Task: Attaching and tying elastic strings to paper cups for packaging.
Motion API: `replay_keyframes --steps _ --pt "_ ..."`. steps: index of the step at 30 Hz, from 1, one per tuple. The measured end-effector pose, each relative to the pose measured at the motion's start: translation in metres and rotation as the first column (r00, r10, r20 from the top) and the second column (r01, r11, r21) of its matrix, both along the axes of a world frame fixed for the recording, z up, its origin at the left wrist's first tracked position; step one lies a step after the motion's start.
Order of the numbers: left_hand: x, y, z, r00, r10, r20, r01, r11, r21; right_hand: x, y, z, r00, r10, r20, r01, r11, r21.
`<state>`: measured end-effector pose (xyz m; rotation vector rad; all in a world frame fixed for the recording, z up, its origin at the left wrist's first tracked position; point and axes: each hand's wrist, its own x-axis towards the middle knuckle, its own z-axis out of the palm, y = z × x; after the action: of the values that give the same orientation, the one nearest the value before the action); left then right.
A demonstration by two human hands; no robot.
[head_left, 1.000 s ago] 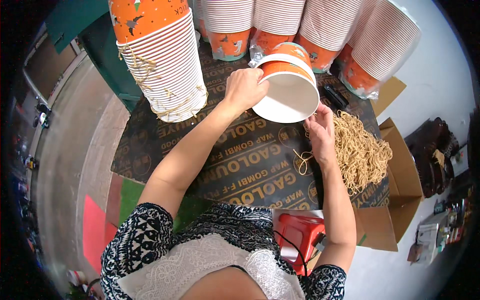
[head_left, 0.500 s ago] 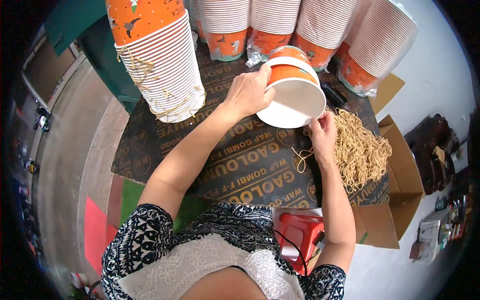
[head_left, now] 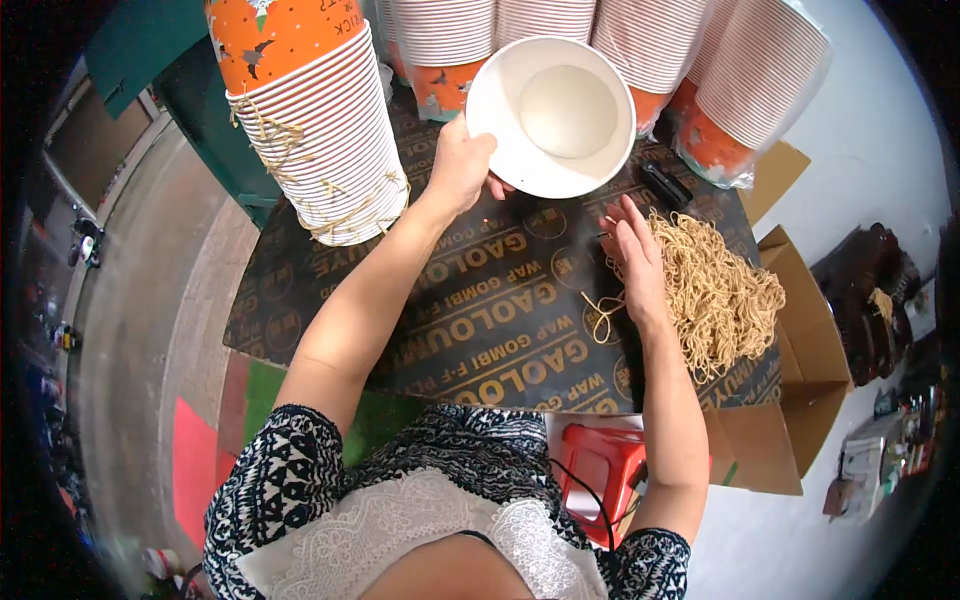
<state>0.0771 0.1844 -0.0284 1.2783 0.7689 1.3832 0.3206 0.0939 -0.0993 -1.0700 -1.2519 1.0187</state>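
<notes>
- Head view: a dark table (head_left: 480,335) with gold lettering is seen before the person, with everything below set on it, held over it or placed beside it.
- On its left, a tall stack of buckets (head_left: 325,150) is stood upside down, orange at the top, with white rims and tan strings against its side.
- Along the far side, plastic-wrapped bucket stacks (head_left: 765,90) are lined up.
- By the right edge, an open cardboard box (head_left: 812,345) is placed.
- Near the front edge, a red stool (head_left: 603,455) is partly seen.
- On the table's right side, a tan string pile (head_left: 720,300) is heaped.
- Above the table's far middle, a white bucket (head_left: 550,118) is held tilted, its mouth turned to the camera.
- Its lower left rim is grasped by the left hand (head_left: 463,168), thumb inside.
- The right hand (head_left: 638,258) is loosely opened beside the string pile, apart from the white bucket; whether a strand is touched cannot be told.
- Beyond it, a small black object (head_left: 666,186) is laid.
</notes>
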Motion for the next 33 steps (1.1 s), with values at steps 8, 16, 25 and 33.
replay_keyframes --steps 8,16,25,33 --pt "0.000 0.031 -0.029 0.887 0.419 -0.195 -0.045 0.498 0.866 -0.007 0.008 -0.004 1.000 0.015 0.018 -0.015 1.000 0.005" --pt "-0.009 -0.033 0.039 0.832 -0.075 -0.549 0.107 0.994 0.026 0.005 0.009 -0.015 0.998 -0.023 0.056 0.024 1.000 -0.009" --pt "-0.050 -0.082 0.067 0.876 0.118 -0.468 -0.117 0.993 0.032 0.012 -0.004 0.005 0.991 -0.075 0.110 0.071 0.997 0.043" --pt "-0.091 -0.098 0.057 0.854 0.019 -0.520 -0.129 0.976 -0.175 0.020 -0.048 0.053 0.769 -0.151 0.622 0.051 0.983 0.175"
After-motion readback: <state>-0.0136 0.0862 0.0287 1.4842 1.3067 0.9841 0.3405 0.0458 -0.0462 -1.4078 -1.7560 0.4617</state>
